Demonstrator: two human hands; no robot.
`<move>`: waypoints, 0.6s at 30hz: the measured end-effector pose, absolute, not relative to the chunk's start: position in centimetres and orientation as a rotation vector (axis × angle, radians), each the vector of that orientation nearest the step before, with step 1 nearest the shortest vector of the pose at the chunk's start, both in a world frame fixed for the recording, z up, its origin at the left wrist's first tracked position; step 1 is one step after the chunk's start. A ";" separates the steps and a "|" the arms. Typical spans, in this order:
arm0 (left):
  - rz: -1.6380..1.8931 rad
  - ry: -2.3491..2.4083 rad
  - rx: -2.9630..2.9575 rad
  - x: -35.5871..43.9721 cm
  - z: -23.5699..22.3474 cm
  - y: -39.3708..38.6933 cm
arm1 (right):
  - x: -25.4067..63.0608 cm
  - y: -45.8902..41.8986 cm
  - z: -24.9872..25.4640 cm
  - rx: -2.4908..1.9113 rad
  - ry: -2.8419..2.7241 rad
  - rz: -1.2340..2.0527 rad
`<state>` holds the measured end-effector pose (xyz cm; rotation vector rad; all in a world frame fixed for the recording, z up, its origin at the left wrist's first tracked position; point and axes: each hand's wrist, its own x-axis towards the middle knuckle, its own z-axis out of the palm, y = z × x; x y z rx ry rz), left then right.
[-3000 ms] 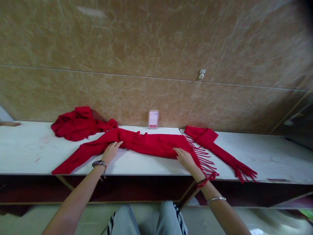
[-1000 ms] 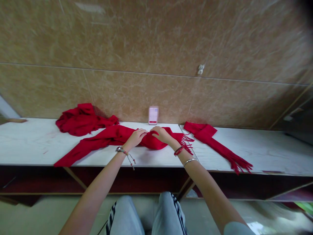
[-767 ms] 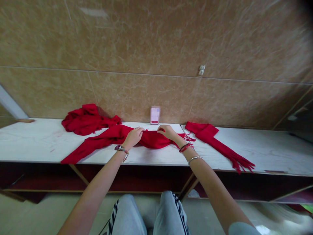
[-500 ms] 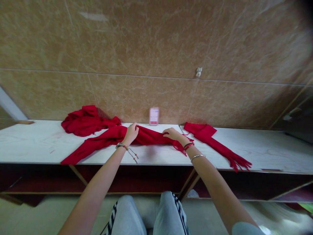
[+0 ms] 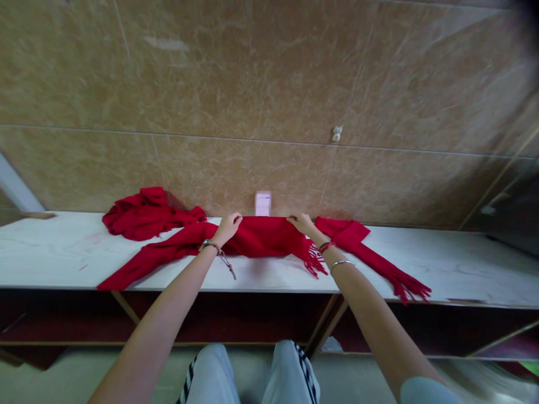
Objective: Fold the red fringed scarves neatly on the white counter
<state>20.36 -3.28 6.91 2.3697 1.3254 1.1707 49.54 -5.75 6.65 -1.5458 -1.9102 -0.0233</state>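
A red fringed scarf point(image 5: 269, 237) stretches between my two hands over the white shelf top. Its far edge is pinched by my left hand point(image 5: 229, 225) near the middle of its length. My right hand point(image 5: 301, 223) grips the same edge close to the fringed end, which hangs below the wrist. The scarf's other end trails left to the shelf's front edge. Right of my right hand lies a folded red scarf point(image 5: 370, 252) with its fringe toward the front. A bunched red cloth point(image 5: 147, 213) rests at the back left.
The long white shelf top point(image 5: 50, 252) runs against a brown tiled wall point(image 5: 236, 84). A phone point(image 5: 263, 203) leans on the wall behind the scarf. Dark red open compartments point(image 5: 248, 317) lie below. A small white figure point(image 5: 337, 133) sticks to the wall.
The scarf between my hands has been drawn out flatter and wider, its far edge now straight. My right hand has shifted slightly right and keeps its grip on the edge.
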 end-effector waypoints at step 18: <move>0.985 0.845 2.507 23.7 12.3 4.4 | 43.0 3.0 8.9 -1.028 -2.136 0.248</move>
